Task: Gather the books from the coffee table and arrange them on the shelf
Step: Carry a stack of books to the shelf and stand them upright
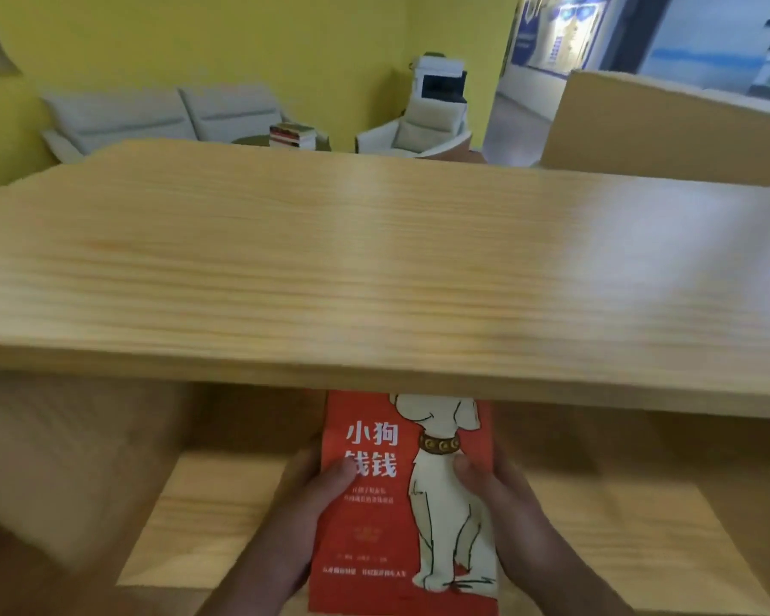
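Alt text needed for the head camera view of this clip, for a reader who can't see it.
Two bare hands, left hand and right hand, hold a red book with a white dog on its cover, its top edge passing under a light wooden shelf board. Far behind, a stack of books sits on a small table beside a grey sofa.

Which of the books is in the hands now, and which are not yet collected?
The red book with the white dog is held by the left hand and right hand. The stacked books lie far behind, near the sofa.
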{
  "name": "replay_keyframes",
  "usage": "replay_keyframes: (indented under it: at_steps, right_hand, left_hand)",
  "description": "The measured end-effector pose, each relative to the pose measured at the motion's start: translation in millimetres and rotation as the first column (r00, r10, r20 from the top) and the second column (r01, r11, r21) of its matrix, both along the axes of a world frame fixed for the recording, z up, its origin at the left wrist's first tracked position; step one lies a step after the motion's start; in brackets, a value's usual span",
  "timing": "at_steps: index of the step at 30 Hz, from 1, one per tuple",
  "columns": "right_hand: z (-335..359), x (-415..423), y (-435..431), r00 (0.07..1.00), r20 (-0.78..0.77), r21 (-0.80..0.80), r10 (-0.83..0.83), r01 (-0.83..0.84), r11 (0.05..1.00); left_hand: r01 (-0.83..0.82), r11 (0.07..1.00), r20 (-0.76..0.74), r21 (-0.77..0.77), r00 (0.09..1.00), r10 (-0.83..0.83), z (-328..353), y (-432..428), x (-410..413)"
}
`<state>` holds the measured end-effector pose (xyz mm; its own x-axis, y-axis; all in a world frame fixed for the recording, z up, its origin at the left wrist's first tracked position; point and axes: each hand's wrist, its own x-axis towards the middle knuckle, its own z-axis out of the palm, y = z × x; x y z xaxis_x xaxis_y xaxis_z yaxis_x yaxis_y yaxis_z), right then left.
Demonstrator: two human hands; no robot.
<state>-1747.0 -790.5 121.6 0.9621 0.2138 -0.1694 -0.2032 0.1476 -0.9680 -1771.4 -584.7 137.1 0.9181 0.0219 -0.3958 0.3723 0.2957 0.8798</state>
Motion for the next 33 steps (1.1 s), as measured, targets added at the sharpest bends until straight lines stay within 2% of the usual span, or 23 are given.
replay_keyframes:
  at_steps: [4, 9, 12, 19, 22, 24, 26, 28, 31, 33]
  right_hand:
    - [-13.0, 25.6, 9.5, 0.992, 0.120, -0.073, 0.031, -0.022, 0.997]
    - [-32.1, 46.3, 23.4, 0.960, 0.277, -0.057, 0.048, -0.034, 0.998]
    - [-60.6, 58.5, 27.7, 0.947, 0.312, -0.043, 0.080, -0.070, 0.997]
    - [-95.9, 83.2, 31.8, 0.814, 0.572, -0.074, 0.095, -0.064, 0.995]
    - [-102.8, 84.8, 29.8, 0.789, 0.601, -0.098, 0.123, -0.079, 0.992]
    - [-104.0, 81.9, 28.6, 0.772, 0.615, -0.131, 0.157, -0.096, 0.987]
    - [-105.2, 80.9, 26.7, 0.772, 0.615, -0.136, 0.161, -0.097, 0.986]
    - [-104.8, 79.7, 26.6, 0.764, 0.624, -0.144, 0.164, -0.094, 0.985]
    - [-101.7, 75.0, 25.4, 0.785, 0.589, -0.164, 0.192, -0.117, 0.979]
    - [-97.3, 71.0, 24.4, 0.796, 0.570, -0.169, 0.203, -0.128, 0.977]
  left_hand:
    - [-0.022, 0.998, 0.082, 0.053, 0.996, 0.018, -24.2, 13.1, 14.8]
    - [0.074, 0.994, 0.212, 0.082, 0.973, -0.090, -49.8, 28.2, 39.3]
    - [0.054, 0.990, 0.301, 0.130, 0.949, -0.091, -70.2, 39.6, 51.7]
    - [0.000, 0.976, 0.512, 0.217, 0.851, -0.114, -96.0, 49.1, 58.1]
    - [-0.007, 0.973, 0.527, 0.232, 0.842, -0.120, -94.3, 47.4, 49.6]
    - [-0.080, 0.964, 0.522, 0.253, 0.850, -0.067, -95.9, 43.9, 42.0]
    - [-0.227, 0.930, 0.517, 0.290, 0.854, 0.047, -102.8, 37.5, 31.3]
    - [-0.392, 0.837, 0.542, 0.382, 0.829, 0.141, -113.3, 25.9, 18.8]
    - [-0.517, 0.639, 0.584, 0.570, 0.802, 0.129, -121.3, 2.8, 4.3]
    - [-0.517, 0.621, 0.589, 0.589, 0.801, 0.109, -124.2, -2.8, 3.7]
